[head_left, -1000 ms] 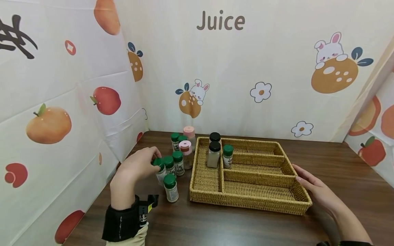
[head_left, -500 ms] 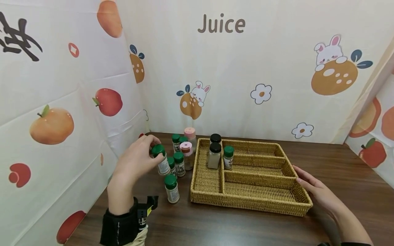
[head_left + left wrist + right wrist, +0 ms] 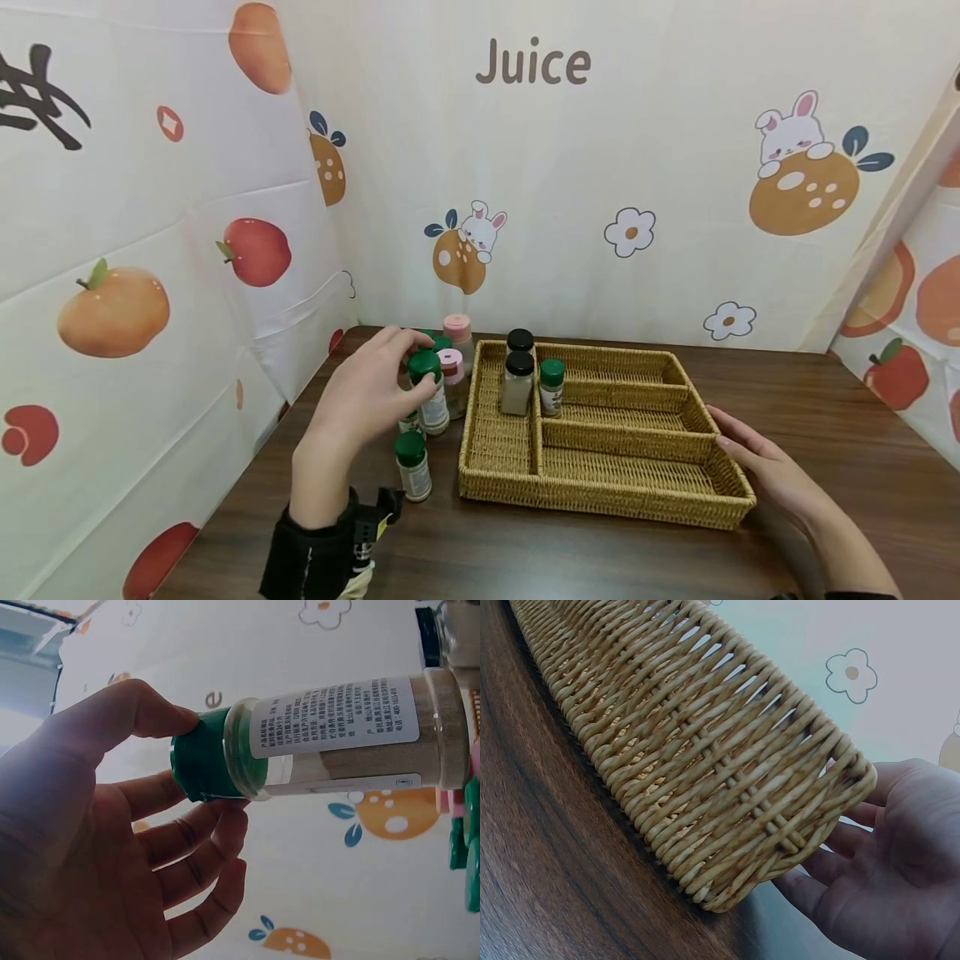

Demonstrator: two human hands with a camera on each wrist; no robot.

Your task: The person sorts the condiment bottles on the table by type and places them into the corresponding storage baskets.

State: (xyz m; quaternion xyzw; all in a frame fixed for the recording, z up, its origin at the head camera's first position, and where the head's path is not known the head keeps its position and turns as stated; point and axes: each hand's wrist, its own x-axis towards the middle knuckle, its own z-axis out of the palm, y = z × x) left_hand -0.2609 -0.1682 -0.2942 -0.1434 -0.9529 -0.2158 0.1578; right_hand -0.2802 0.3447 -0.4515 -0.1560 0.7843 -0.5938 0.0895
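My left hand [image 3: 371,393] holds a green-capped spice bottle [image 3: 430,392] by its cap, lifted above the table just left of the wicker tray [image 3: 600,492]. In the left wrist view my thumb and fingers [image 3: 180,825] pinch the green cap, and the bottle [image 3: 337,739] holds pale powder behind a white label. My right hand [image 3: 765,467] rests with straight fingers against the tray's right wall [image 3: 727,787]. In the tray's back-left compartments stand two black-capped jars [image 3: 517,383] and one green-capped bottle [image 3: 552,387].
Several more spice bottles cluster left of the tray: a green-capped one in front [image 3: 412,465] and pink-capped ones behind [image 3: 453,371]. The tray's front and right compartments hold nothing. Printed fabric walls close in the dark wooden table [image 3: 825,392] at left, back and right.
My left hand has lifted the green-capped bottle off the cluster and carried it rightward toward the tray. The right hand has stayed at the tray's right side.
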